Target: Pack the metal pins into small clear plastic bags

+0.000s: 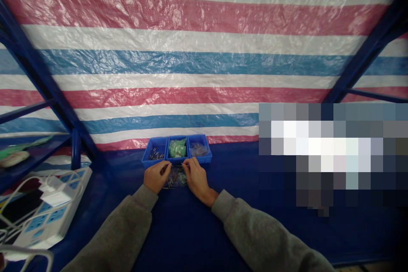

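Observation:
My left hand (157, 177) is closed in a pinch over the blue table, just in front of the bins; what lies between the fingertips is too small to make out. Facing it, my right hand (196, 180) is pinched too, its fingertips near a small thin piece I cannot name. Between and below both hands lies a loose pile of small metallic, clear and green pieces (176, 177). Behind them three blue bins stand side by side: the left bin (154, 163) has small metal pieces, the middle one green pieces (177, 148), the right one clear pieces (199, 149).
A white power strip (63, 225) with a plugged-in white adapter (54, 191) and tangled cables lies at left. Blue metal frame bars (47, 80) slope up on both sides. Striped plastic sheeting (197, 63) hangs behind the blue table (188, 229). A blurred block covers the right.

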Demonstrator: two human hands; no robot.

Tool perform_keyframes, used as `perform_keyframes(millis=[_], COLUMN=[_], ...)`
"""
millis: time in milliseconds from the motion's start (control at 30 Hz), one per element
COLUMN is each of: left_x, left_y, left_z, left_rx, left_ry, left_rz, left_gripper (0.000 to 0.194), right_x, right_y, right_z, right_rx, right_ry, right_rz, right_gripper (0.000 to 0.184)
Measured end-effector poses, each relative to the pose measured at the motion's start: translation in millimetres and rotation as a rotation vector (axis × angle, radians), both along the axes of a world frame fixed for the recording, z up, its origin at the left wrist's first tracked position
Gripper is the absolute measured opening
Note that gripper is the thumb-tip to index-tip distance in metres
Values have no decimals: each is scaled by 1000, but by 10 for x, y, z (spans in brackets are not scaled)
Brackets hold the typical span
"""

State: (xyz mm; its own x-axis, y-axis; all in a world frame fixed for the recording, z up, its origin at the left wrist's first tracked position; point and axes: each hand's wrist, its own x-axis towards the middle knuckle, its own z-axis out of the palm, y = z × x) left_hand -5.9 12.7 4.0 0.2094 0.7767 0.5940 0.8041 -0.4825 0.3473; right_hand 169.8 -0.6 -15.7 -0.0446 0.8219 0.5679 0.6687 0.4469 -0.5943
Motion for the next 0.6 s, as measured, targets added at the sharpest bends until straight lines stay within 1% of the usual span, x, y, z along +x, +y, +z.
perform_keyframes(millis=[133, 233, 333, 433, 600], left_x=[-15, -15, -5, 7, 20], left_y=[-5, -16, -27, -29, -24], left_z=[-9, -11, -14, -22, -23], left_rx=[-5, -19, -24, -22, -33], left_ry=[-66, -98, -129, -132, -128], left_rz=[-11, -29, -37, -44, -58], left_gripper=[22, 21, 19, 19, 19], right_x=[-17, -25, -31, -34, -32], right_y=[-37, -38, -30, -18, -15], right_z=[30, 25, 17, 19, 47], right_rx=[24, 0, -24, -16, 9], right_ry=[270, 388, 433, 459, 444], right_rz=[47, 46, 56, 72, 126], right_gripper=[20, 22, 22, 21, 23])
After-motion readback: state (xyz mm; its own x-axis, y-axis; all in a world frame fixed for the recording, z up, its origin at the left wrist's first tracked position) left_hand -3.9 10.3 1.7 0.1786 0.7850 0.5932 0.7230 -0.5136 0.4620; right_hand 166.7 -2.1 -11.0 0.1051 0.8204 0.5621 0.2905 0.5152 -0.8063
